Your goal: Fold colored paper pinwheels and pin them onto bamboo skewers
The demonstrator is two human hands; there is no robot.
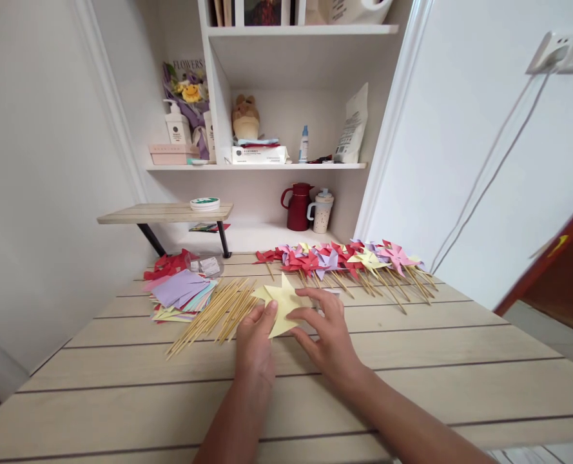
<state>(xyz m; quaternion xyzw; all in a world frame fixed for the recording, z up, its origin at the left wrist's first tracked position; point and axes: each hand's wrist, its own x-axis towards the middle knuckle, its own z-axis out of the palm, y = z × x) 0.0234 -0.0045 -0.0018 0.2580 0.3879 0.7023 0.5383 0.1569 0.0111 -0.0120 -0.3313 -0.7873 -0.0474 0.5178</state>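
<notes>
A yellow folded paper pinwheel shape [282,300] lies on the wooden table [122,386] in front of me. My left hand [256,341] pinches its lower left edge with thumb and fingers. My right hand [327,328] rests flat on its right side, fingers spread and pressing the paper down. Just left of the paper lies a bundle of several bamboo sticks [216,314]. A stack of coloured paper squares [182,293] sits further left.
A row of several finished pinwheels on sticks [349,261] lies at the back right of the table. A small raised shelf [165,212] stands at the back left. A red jug [298,206] and a mug [321,211] stand by the wall shelves.
</notes>
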